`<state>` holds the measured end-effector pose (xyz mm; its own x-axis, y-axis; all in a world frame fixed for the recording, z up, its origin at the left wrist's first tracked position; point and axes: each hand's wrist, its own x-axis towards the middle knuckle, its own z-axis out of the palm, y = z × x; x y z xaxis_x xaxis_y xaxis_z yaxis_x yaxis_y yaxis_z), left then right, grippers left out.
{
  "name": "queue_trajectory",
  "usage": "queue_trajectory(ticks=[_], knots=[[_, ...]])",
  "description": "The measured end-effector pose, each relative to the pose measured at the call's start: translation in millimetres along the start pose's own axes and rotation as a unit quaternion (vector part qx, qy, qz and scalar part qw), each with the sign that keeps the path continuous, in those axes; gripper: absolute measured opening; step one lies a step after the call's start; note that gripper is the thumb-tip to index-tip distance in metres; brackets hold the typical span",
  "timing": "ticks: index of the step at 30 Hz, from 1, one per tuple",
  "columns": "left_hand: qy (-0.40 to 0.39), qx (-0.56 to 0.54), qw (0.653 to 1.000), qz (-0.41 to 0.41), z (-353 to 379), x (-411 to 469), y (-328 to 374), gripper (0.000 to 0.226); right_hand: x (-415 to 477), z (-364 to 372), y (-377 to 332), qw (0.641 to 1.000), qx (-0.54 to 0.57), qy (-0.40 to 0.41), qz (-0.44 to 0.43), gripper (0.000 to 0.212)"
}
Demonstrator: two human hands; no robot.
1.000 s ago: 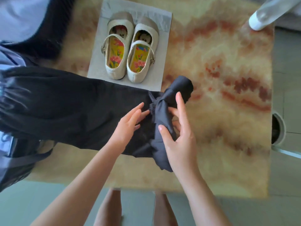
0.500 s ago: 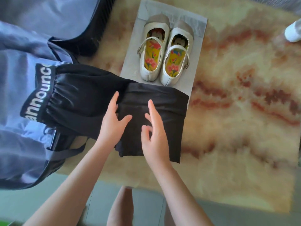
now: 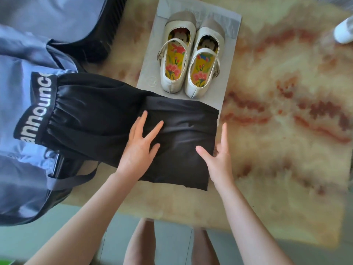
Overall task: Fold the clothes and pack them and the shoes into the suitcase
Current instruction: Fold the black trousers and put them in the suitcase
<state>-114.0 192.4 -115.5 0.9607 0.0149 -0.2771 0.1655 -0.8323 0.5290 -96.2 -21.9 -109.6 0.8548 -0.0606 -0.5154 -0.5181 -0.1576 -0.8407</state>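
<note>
The trousers (image 3: 183, 131) lie across the rug (image 3: 286, 159), waistband end on the suitcase (image 3: 23, 178) at the left, folded end over the near edge of the sheet (image 3: 149, 79) behind, where the shoes (image 3: 176, 54) stand side by side; the left hand (image 3: 139, 150) rests on the fold, the right hand (image 3: 219, 159) at its right edge.

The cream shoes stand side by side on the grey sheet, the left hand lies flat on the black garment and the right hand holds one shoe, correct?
Not quite. In the head view the right hand holds no shoe; it rests at the edge of the folded black garment, fingers straight, thumb on the fabric. The rest is right.
</note>
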Motion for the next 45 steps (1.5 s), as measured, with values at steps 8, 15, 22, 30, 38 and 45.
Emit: queue_trajectory(ticks=[8,15,22,30,38,45], knots=[[-0.055,0.005,0.996,0.073,23,0,25,0.07,4,-62,-9,0.997,-0.054,0.011,-0.052,0.086],[-0.173,0.131,0.967,0.131,94,-7,105,0.076,-11,-203,18,0.978,-0.175,0.111,-0.003,0.082],[-0.069,0.104,0.986,0.115,121,-5,163,0.07,-23,-222,46,0.981,-0.114,0.149,0.055,0.081],[-0.022,-0.003,0.993,0.112,106,55,200,0.05,16,-219,23,0.971,-0.15,0.183,-0.028,0.05],[-0.03,-0.108,0.993,0.046,91,98,208,0.018,79,-228,9,0.969,-0.188,0.149,-0.054,0.01],[0.048,-0.179,0.981,-0.054,102,91,206,0.024,97,-228,23,0.943,-0.26,0.206,-0.011,0.013]])
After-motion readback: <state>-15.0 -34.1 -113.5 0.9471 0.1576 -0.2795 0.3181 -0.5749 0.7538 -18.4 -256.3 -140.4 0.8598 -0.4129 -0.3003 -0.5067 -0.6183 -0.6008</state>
